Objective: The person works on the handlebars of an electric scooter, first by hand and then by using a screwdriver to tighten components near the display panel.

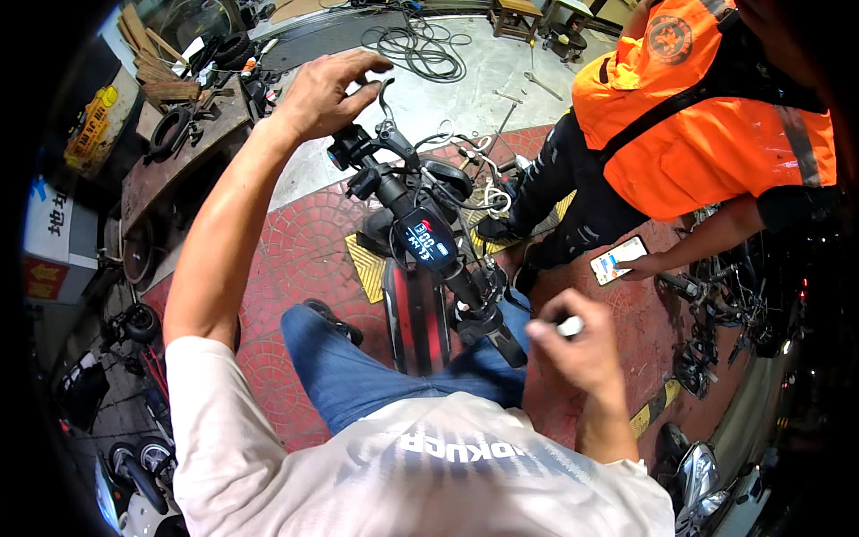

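An electric scooter stands between my legs, its handlebar (391, 191) running from upper left to lower right. In its middle glows a display (424, 239). The black and red deck (417, 313) lies below. My left hand (329, 94) is raised at the left end of the handlebar, fingers loosely bent and thumb apart, holding nothing visible. Its fingertips are close to the brake lever (386, 100); whether they touch cannot be told. My right hand (580, 347) is closed around a small white object (570, 326), mostly hidden by the fingers, just right of the black right grip (508, 345).
At the right stands a person in an orange vest (698, 116), holding a lit phone (619, 260). A workbench (183, 161) with tires and wood is at the left. Cables (416, 49) and wrenches (542, 86) lie on the floor ahead. Several scooters and bikes line both sides.
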A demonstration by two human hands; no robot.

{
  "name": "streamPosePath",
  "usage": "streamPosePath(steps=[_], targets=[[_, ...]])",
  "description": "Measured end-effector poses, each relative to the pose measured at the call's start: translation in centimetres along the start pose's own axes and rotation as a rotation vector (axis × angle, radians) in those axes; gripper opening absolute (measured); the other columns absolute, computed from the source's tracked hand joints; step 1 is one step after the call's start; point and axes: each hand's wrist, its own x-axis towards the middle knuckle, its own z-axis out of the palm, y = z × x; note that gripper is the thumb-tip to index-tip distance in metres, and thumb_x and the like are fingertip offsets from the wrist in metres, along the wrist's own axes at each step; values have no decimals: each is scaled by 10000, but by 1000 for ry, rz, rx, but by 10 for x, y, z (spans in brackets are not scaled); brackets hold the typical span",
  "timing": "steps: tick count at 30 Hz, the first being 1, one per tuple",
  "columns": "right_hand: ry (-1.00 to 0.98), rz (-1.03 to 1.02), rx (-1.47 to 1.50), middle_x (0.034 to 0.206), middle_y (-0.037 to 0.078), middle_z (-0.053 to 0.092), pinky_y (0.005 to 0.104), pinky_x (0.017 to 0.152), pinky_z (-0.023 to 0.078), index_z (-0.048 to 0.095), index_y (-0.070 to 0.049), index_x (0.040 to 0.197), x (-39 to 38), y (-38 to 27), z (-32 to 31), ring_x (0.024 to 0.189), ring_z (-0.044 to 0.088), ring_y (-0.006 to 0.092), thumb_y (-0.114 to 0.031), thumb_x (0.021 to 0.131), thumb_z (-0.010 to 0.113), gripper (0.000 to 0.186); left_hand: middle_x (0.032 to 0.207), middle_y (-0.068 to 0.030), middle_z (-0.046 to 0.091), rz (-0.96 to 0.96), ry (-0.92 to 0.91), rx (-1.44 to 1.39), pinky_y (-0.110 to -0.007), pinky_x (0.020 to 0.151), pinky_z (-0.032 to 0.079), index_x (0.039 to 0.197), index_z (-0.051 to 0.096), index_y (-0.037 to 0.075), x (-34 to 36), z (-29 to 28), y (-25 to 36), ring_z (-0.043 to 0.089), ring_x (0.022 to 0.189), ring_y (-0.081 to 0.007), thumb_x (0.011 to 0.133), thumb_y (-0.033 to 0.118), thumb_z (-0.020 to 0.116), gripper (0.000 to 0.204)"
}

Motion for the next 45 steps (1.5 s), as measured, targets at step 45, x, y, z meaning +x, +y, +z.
streamPosePath(steps=[45], targets=[[187, -72, -319, 1222, 230, 587, 447, 878, 549, 580, 13, 1388, 2, 120, 54, 1050, 628, 375, -289, 551, 953, 965, 1022, -127, 717, 61, -50, -80, -340, 760, 536, 1177, 695, 52, 36, 27, 0, 705, 870, -290, 958, 27, 596, 242]])
